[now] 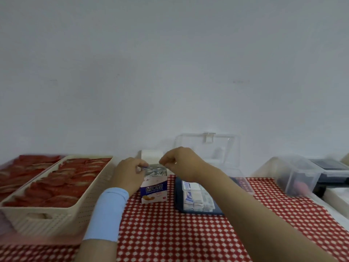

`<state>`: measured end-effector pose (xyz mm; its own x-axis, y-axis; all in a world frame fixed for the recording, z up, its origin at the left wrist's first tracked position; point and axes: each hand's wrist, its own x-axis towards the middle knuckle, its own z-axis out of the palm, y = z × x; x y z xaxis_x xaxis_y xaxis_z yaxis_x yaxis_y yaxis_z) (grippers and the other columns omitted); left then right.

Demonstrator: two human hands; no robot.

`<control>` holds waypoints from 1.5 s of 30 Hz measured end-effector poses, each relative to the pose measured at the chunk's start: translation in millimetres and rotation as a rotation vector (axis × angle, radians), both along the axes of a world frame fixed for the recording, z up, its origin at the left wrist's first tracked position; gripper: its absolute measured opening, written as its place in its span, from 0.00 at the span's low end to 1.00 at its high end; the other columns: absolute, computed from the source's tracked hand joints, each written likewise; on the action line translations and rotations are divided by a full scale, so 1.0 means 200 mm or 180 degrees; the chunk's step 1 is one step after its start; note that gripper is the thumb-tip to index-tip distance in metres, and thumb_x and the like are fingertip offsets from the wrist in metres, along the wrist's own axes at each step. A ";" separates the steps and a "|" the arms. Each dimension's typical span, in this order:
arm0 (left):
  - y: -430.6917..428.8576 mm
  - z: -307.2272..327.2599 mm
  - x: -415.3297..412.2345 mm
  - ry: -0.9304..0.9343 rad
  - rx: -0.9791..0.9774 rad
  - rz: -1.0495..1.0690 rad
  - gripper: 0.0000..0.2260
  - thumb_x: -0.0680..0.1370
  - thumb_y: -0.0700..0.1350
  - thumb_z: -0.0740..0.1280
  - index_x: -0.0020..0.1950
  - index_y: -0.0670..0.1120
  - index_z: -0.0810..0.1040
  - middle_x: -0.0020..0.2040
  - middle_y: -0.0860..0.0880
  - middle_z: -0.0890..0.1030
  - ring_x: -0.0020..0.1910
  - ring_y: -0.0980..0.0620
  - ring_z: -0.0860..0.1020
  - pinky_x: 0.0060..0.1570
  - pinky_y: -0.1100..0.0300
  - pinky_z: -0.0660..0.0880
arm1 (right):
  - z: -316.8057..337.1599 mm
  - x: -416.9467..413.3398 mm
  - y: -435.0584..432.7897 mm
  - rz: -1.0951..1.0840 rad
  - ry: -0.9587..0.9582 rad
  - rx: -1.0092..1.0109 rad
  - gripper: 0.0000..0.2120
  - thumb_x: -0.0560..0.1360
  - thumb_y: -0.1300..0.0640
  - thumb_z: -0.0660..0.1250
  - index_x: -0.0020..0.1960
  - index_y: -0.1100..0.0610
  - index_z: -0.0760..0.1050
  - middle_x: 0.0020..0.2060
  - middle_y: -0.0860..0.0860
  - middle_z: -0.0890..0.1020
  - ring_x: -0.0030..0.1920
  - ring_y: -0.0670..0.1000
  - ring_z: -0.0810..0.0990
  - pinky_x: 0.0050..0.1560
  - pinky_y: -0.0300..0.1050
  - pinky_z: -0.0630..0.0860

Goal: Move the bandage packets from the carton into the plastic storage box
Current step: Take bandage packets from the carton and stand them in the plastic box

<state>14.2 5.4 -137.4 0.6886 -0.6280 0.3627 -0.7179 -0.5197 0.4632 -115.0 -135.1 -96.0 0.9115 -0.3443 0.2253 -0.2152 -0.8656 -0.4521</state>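
Observation:
A small white and blue carton [154,190] stands upright on the red checked cloth, its top open and white bandage packets [155,171] sticking out. My left hand [128,173], with a light blue wristband, pinches a packet at the carton's top left. Over the carton's top right corner my right hand [181,163] hovers with fingertips pinched; what it holds is hidden. To the right lies a clear plastic storage box [178,203] with a dark blue base and rows of white packets inside, its clear lid [207,148] raised against the wall.
A cream perforated basket [62,214] of red packets fills the left, with another red-filled tray behind it. Clear lidded bins [294,176] and a dark box [332,169] stand at the right. A white roll [152,156] sits behind the carton. The wall is close behind.

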 end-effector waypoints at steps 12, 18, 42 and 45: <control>0.01 -0.12 0.17 0.0661 -0.0657 -0.0339 0.13 0.81 0.39 0.62 0.61 0.51 0.81 0.62 0.53 0.78 0.51 0.60 0.75 0.52 0.68 0.68 | -0.06 0.35 0.07 0.0108 0.0820 -0.1497 0.07 0.78 0.52 0.67 0.53 0.45 0.82 0.51 0.44 0.84 0.50 0.48 0.80 0.53 0.44 0.74; -0.01 -0.11 0.16 0.0651 -0.0726 -0.0285 0.12 0.81 0.40 0.63 0.59 0.52 0.81 0.60 0.53 0.80 0.51 0.58 0.77 0.53 0.66 0.70 | -0.07 0.38 0.06 0.0128 0.0823 -0.1666 0.07 0.78 0.45 0.66 0.51 0.42 0.83 0.47 0.42 0.82 0.46 0.47 0.76 0.55 0.47 0.67; -0.05 -0.14 0.16 0.0931 -0.1262 -0.0253 0.07 0.77 0.46 0.69 0.54 0.54 0.80 0.42 0.53 0.81 0.43 0.55 0.79 0.45 0.64 0.74 | -0.20 0.23 -0.05 -0.0544 -0.1080 0.0924 0.06 0.76 0.57 0.72 0.42 0.48 0.82 0.38 0.42 0.83 0.39 0.38 0.80 0.38 0.29 0.73; -0.05 -0.13 0.16 0.0987 -0.1345 -0.0260 0.04 0.77 0.46 0.68 0.51 0.53 0.81 0.43 0.55 0.83 0.45 0.57 0.81 0.47 0.61 0.77 | -0.18 0.21 -0.06 -0.0543 -0.1395 0.1147 0.05 0.76 0.57 0.72 0.43 0.49 0.83 0.38 0.43 0.84 0.38 0.39 0.80 0.40 0.32 0.75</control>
